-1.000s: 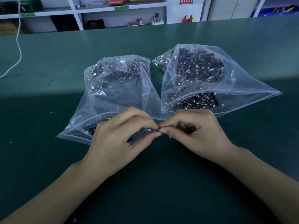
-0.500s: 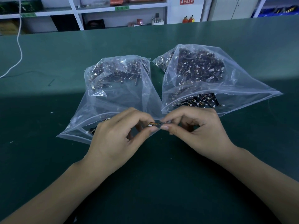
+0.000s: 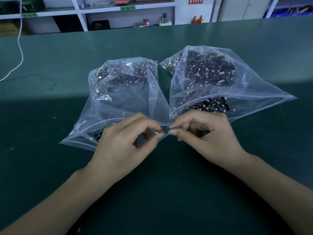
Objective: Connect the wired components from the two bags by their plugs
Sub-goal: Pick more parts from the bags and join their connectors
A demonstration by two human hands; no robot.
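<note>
Just in front of the two open bags (image 3: 220,92) on the bench (image 3: 50,116), left hand (image 3: 122,146) and right hand (image 3: 208,138) each pinch one end of the wired parts (image 3: 160,131), fingertips nearly meeting, seemingly to mate the plugs.

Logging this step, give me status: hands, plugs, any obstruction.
Left hand pinching wired plug. Right hand pinching its mate. Joint hidden between fingers. Both bags open behind; nothing blocking.

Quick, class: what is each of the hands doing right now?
Left hand: pinches the small wired component at its plug end.
Right hand: pinches the other end; the part it holds is mostly hidden.
</note>
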